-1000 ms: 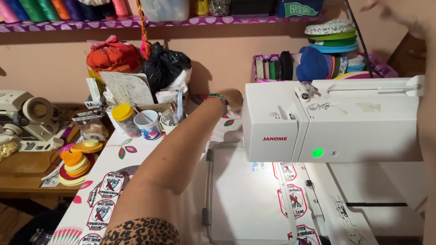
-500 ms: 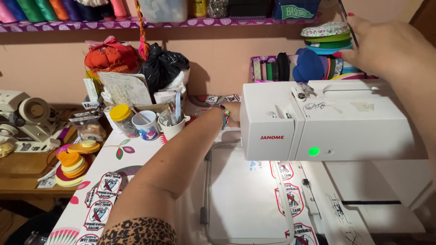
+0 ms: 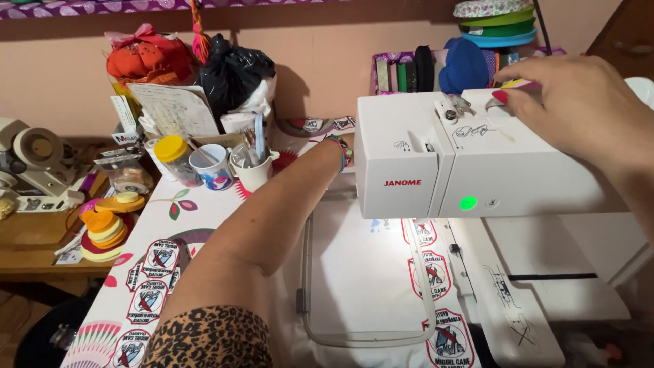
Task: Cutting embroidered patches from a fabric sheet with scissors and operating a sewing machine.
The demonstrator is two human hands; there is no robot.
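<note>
A white embroidery machine point(image 3: 436, 170) stands on the table with a green light lit on its front. My left forearm point(image 3: 272, 211), with a beaded bracelet at the wrist, reaches across the table behind the machine's left end, and the hand itself is hidden there. My right hand point(image 3: 579, 109) rests on the machine's top near the thread guides, fingers close together, red-nailed thumb touching the casing. Whether it pinches a thread is unclear. Under the needle, an oval hoop point(image 3: 368, 286) holds white fabric with round red and black patches point(image 3: 429, 272).
Two cups point(image 3: 211, 167) with tools, a yellow-lidded jar point(image 3: 174, 158), a paper chart and a black bag point(image 3: 235, 75) crowd the table's back left. Ribbon rolls point(image 3: 102, 228) and a tape dispenser point(image 3: 34, 163) sit on a wooden side table. Thread and ribbon stacks point(image 3: 494, 20) line the back wall.
My right hand has come down from the upper right onto the machine's top. My left arm has stayed reaching behind the machine. The view has tilted down slightly.
</note>
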